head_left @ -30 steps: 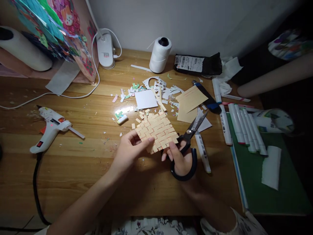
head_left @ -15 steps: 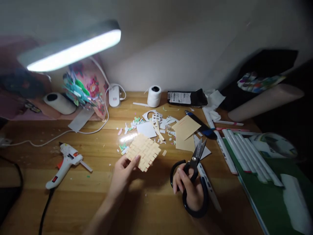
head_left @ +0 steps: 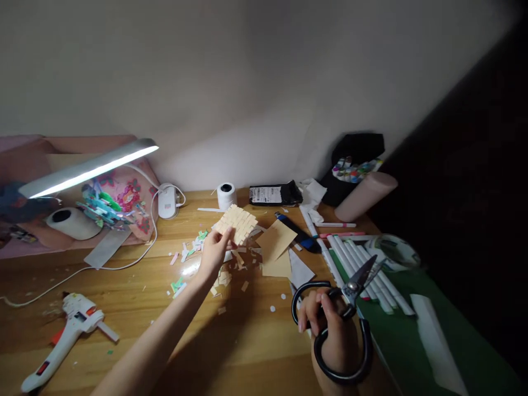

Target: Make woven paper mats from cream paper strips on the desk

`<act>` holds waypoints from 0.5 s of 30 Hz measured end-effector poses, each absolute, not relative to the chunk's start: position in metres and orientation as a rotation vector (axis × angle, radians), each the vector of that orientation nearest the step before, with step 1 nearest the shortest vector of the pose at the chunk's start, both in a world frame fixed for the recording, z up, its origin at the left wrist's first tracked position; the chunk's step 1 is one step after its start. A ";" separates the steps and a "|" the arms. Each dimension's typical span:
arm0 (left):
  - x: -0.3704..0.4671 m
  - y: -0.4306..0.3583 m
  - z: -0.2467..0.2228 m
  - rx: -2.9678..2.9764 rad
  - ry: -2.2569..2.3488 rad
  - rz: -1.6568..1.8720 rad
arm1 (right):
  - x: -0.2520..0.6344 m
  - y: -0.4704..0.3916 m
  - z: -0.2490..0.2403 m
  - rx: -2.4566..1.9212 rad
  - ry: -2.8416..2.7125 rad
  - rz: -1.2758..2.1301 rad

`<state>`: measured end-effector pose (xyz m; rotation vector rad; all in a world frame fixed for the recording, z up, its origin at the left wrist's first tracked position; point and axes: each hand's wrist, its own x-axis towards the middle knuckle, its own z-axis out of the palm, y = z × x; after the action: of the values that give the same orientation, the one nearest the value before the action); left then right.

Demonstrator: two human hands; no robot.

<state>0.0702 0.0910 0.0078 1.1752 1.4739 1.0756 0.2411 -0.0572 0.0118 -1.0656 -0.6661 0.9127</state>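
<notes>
My left hand point(head_left: 216, 247) pinches the lower left edge of a pale yellow woven paper piece point(head_left: 238, 223), raised above the far part of the desk. My right hand point(head_left: 328, 324) grips black-handled scissors point(head_left: 357, 283), its fingers through the large loops and the blades pointing up and right, over the markers. Between the hands lie tan paper sheets point(head_left: 276, 242) and a white paper piece point(head_left: 300, 268). Small paper scraps point(head_left: 223, 280) are scattered below the woven piece.
On the left are a white glue gun point(head_left: 76, 324) and a lamp point(head_left: 91, 168). Thread spool point(head_left: 226, 197), power adapter point(head_left: 167, 202) and black package point(head_left: 274, 194) stand along the wall. White markers point(head_left: 350, 258), a tape roll point(head_left: 396, 250) and a pink cylinder point(head_left: 366, 197) are at the right.
The view has tilted up and shifted right. My left hand has moved the woven piece away toward the wall, baring scraps beneath it. The scissors have moved right, over the markers.
</notes>
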 end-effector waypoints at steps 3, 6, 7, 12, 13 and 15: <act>0.088 0.121 -0.006 1.304 1.559 1.082 | 0.267 -0.063 0.011 -1.188 -0.748 0.842; 0.096 0.127 -0.013 1.490 1.663 1.129 | 0.298 -0.078 0.004 -1.335 -0.812 0.766; 0.097 0.124 -0.014 1.560 1.690 1.150 | 0.308 -0.084 0.000 -1.388 -0.791 0.771; 0.118 0.106 -0.015 1.937 1.625 1.037 | 0.350 -0.110 -0.027 -1.606 -0.584 0.926; 0.125 0.104 -0.017 1.999 1.574 0.971 | 0.354 -0.113 -0.031 -1.617 -0.575 0.952; 0.137 0.105 -0.020 2.081 1.498 0.856 | 0.359 -0.119 -0.039 -1.633 -0.624 0.941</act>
<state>0.1372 0.1047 -0.0199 2.0807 1.4980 0.8556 0.3586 -0.1185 -0.0387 -1.6330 -0.6236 0.9413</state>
